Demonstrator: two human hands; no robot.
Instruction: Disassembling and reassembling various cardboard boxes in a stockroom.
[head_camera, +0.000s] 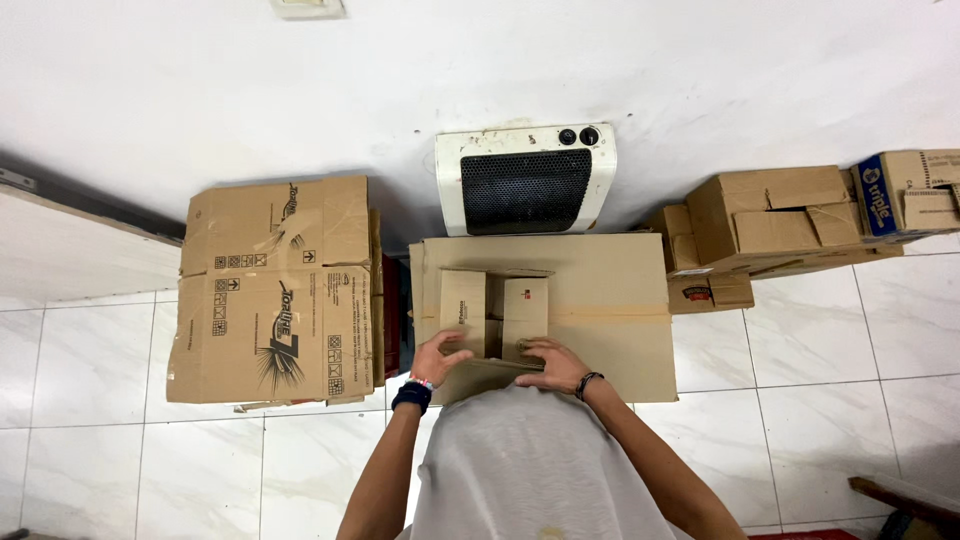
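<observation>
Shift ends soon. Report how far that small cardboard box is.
Done: the small brown cardboard box stands formed on the large flat cardboard sheet. In hand: the left hand and right hand press its near flaps. Left: its top flaps are open, with no tape visible across them.

Small box — matt brown cardboard, creased; floor tiles — glossy white, smooth.

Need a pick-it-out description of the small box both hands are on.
Start at the white heater against the wall; a large flat carton lies in front of it. On that carton sits the small open box, left hand and right hand on it. Unlike its neighbours, its flaps stand open.
</observation>
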